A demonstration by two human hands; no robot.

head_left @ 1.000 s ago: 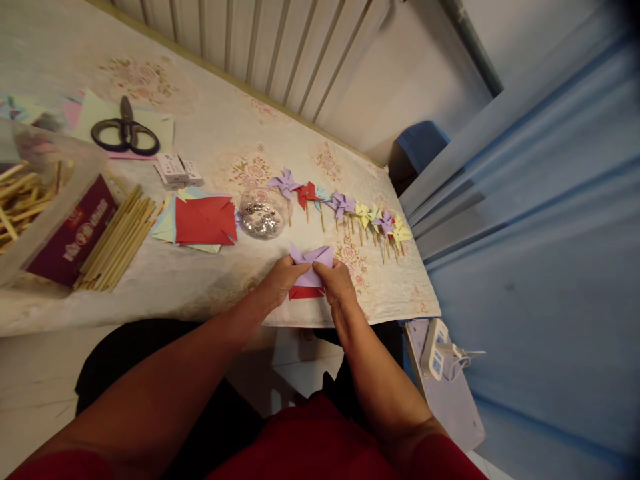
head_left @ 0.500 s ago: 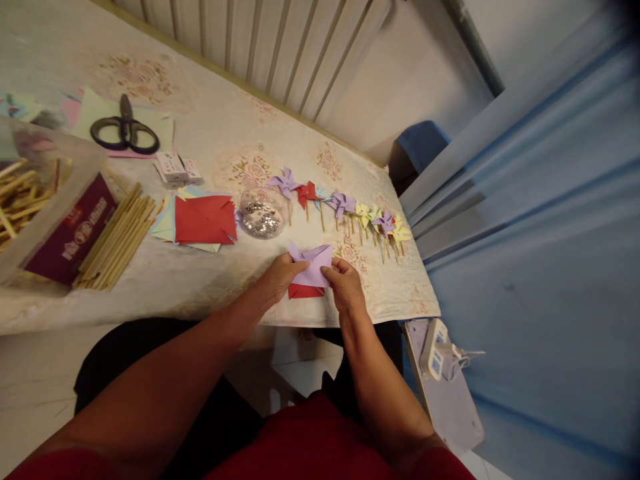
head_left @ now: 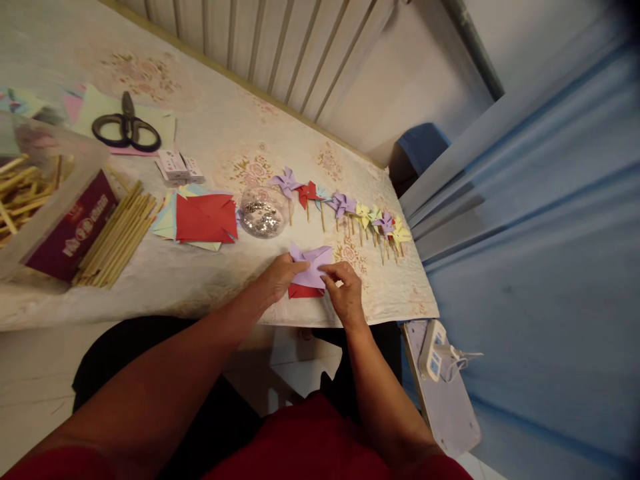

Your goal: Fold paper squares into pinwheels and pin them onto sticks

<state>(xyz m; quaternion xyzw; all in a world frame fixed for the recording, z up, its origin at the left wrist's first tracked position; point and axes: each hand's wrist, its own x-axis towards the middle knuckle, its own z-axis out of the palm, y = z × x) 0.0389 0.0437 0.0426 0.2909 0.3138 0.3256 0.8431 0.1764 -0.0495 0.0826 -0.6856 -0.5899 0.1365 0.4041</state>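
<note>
A purple paper square [head_left: 311, 270] with folded-in corners is held just above the table's front edge. My left hand [head_left: 283, 275] pinches its left side, thumb on top. At its right edge my right hand [head_left: 345, 287] has thumb and fingertips bent close together on the paper's corner. Under the purple sheet lies a red paper piece [head_left: 306, 292], mostly covered. Beyond my hands sits a clear round dish [head_left: 263, 213] of shiny metal pins. Left of it is a stack of cut paper squares, topped by a red square [head_left: 206, 219].
Finished paper pinwheels [head_left: 343, 205] on sticks run in a row to the right. Black scissors [head_left: 127, 127], small white boxes [head_left: 177, 167], a bundle of sticks [head_left: 117, 237] and a plastic box [head_left: 30, 260] stand left. A power strip [head_left: 434, 350] lies on a stool at right.
My right hand's fingers have shifted on the purple paper's right side, with the thumb now lower and the fingers bent. My left hand keeps its hold.
</note>
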